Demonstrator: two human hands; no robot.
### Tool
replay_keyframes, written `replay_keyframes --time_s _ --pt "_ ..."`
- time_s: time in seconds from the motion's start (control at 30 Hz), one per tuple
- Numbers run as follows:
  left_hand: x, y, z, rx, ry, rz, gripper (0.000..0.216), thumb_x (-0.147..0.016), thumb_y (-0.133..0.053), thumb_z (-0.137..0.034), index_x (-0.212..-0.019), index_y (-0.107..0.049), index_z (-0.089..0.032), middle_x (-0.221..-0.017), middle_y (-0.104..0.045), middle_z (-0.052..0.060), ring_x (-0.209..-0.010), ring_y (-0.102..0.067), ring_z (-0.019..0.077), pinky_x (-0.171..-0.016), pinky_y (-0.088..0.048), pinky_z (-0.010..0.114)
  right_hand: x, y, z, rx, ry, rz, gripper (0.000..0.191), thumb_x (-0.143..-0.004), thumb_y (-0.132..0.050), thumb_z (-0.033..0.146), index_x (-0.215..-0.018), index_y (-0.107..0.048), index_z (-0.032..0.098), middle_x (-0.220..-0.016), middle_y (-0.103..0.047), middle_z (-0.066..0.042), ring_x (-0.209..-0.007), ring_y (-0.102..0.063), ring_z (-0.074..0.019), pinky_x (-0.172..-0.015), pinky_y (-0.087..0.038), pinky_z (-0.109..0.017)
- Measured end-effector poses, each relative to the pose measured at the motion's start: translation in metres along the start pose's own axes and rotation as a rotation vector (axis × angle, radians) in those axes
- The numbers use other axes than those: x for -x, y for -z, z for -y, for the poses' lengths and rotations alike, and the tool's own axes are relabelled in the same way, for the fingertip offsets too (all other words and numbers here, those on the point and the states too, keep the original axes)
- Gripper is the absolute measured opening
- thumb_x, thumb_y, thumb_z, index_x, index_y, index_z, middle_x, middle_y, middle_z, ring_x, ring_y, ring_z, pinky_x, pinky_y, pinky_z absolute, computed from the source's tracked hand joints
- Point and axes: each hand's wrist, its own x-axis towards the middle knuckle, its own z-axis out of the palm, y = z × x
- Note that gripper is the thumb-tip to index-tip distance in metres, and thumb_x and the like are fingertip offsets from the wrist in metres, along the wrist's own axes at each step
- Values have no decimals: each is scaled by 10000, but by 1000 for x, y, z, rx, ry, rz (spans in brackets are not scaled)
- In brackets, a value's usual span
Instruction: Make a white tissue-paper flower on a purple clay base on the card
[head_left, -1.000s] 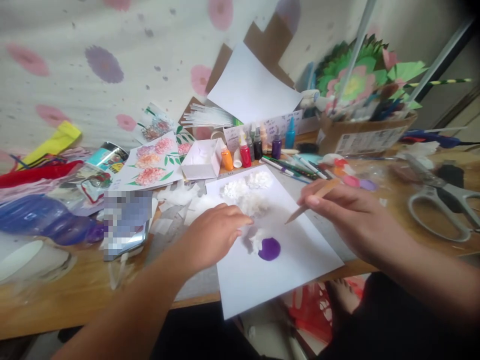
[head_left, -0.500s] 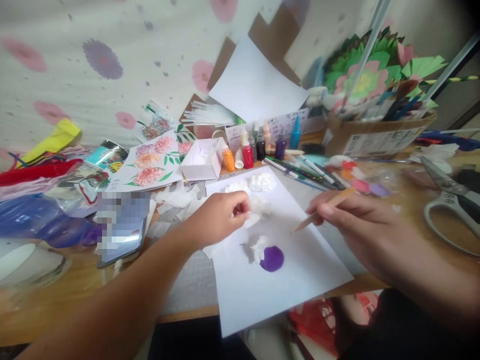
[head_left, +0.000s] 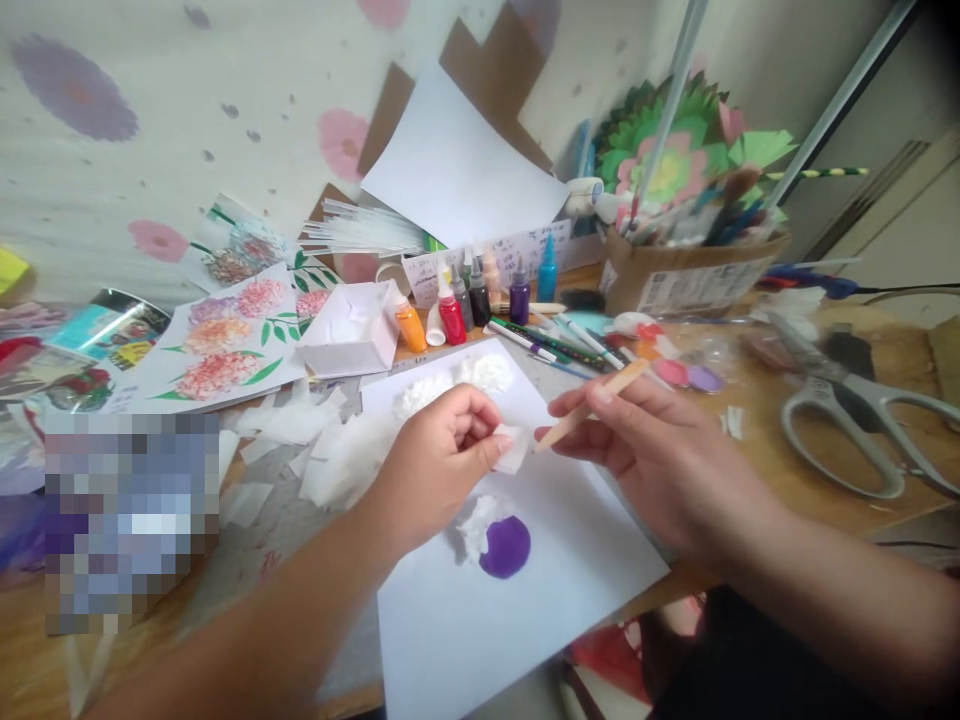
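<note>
One purple paint blob point(head_left: 505, 546) seen nearest, on white sheet point(head_left: 525, 610), one crumpled white tuft point(head_left: 472, 520) touching its left edge. Small tissue piece point(head_left: 513, 447) pinched in left hand point(head_left: 442, 465), fingers curled, held above sheet. One wooden stick point(head_left: 592, 402) gripped in right hand point(head_left: 660, 460), long axis slanted, tip pointing down-left at tissue piece. Farther back: two white tufts point(head_left: 450, 385), scissors point(head_left: 855, 420) far right, ink bottles point(head_left: 472, 300) in row, count unclear.

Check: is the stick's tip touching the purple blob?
No. The stick in the right hand points at the tissue pinched by the left hand, well above the purple blob.
</note>
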Motion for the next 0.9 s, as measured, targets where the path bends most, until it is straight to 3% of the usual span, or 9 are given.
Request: replay_keyframes --time_s 0.17,0.37,0.63,0.9 --pt "1 -1 3 73 18 58 171 -814 -595 -238 -964 -512 -243 -804 -579 -33 -714 -565 112 -604 -427 229 0 -5 -3 13 -6 21 155 -820 -657 362 -797 -680 210 -917 -683 -30 -736 -644 -132 -739 -533 -290" --pt "6 5 -1 188 43 132 318 -802 -610 -205 -1080 -469 -263 -832 -596 -25 -734 -579 122 -624 -443 236 -2 -6 -3 80 9 -34 188 -826 -651 353 -765 -674 176 -797 -662 -20 -671 -655 -127 -652 -536 -243" --pt "9 5 1 200 59 123 289 -814 -592 -172 -1057 -479 -280 -731 -561 -61 -646 -504 77 -556 -391 185 -5 -3 -5 78 49 -103 182 -833 -641 326 -744 -661 169 -804 -681 -30 -675 -672 -157 -672 -550 -285" --pt "4 6 10 106 88 106 265 -818 -585 -212 -1049 -479 -290 -766 -578 -55 -647 -525 96 -536 -402 203 -10 3 -8 129 40 -173 191 -839 -633 327 -749 -659 160 -697 -679 -41 -692 -676 -184 -709 -542 -323"
